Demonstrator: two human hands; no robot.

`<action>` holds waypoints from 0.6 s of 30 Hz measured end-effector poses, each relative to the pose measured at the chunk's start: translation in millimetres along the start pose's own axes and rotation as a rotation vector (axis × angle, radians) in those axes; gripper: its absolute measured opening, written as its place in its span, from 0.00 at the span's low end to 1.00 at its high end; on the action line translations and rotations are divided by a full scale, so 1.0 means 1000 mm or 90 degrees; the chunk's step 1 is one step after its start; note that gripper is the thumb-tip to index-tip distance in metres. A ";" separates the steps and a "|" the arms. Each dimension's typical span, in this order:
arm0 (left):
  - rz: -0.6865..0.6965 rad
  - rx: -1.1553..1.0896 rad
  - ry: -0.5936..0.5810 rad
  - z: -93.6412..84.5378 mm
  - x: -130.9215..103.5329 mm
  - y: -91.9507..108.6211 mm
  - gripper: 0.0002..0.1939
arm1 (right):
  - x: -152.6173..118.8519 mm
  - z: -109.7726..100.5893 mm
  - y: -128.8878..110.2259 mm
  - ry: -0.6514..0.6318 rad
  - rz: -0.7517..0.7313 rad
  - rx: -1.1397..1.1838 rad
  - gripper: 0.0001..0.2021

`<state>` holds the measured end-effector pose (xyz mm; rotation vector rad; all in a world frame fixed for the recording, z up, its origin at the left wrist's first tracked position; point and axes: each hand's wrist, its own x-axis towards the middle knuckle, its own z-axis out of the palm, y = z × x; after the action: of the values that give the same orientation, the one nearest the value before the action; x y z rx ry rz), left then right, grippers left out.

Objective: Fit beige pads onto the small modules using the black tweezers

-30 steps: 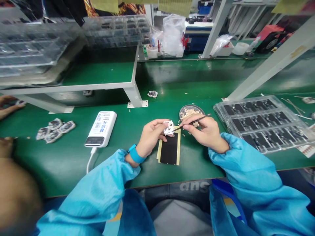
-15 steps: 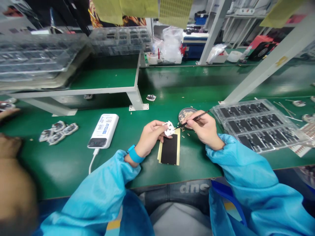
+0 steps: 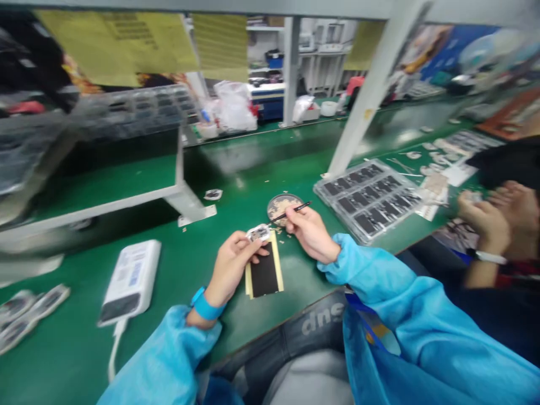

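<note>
My left hand (image 3: 237,260) pinches a small white part (image 3: 259,232) with dark and metallic details on its face. In my right hand (image 3: 309,229) is a thin black tool (image 3: 301,206), slanted so that its tip lies at the right edge of the white part. Under my left fingertips a black sheet with a yellow backing (image 3: 265,273) rests on the green table. A round dish (image 3: 274,209) of small beige pieces sits just behind the tool, and a few loose pieces lie beside it.
A clear tray (image 3: 367,197) of black pieces is on the right. A white power bank (image 3: 133,278) with a cable and several white parts (image 3: 31,315) lie left. A metal shelf (image 3: 126,202) and post (image 3: 363,107) stand behind. Another person's hands (image 3: 498,216) are at far right.
The view has turned to the right, bringing another person's hands in at the right. The white part in my left hand now shows a different, more detailed face. Both hands keep their hold.
</note>
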<state>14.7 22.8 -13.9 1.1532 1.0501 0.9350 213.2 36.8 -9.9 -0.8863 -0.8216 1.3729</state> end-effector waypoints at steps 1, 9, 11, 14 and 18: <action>0.009 0.024 -0.003 0.000 0.000 -0.001 0.23 | -0.003 -0.003 -0.004 -0.002 0.002 0.002 0.23; -0.022 -0.042 0.015 0.001 0.001 0.008 0.28 | -0.003 -0.096 -0.129 0.135 -0.185 -0.171 0.19; -0.012 -0.044 0.024 0.002 0.000 0.012 0.34 | 0.001 -0.143 -0.167 0.236 -0.202 -0.294 0.14; -0.026 -0.006 0.006 0.002 -0.001 0.015 0.39 | 0.004 -0.214 -0.204 0.493 -0.054 -0.824 0.10; -0.092 0.028 -0.054 0.002 0.000 0.013 0.30 | 0.001 -0.278 -0.211 0.577 0.054 -0.897 0.15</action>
<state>15.7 24.2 -0.8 1.1274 1.0745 0.7464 556.1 26.0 52.7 -2.3767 -0.9336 0.1155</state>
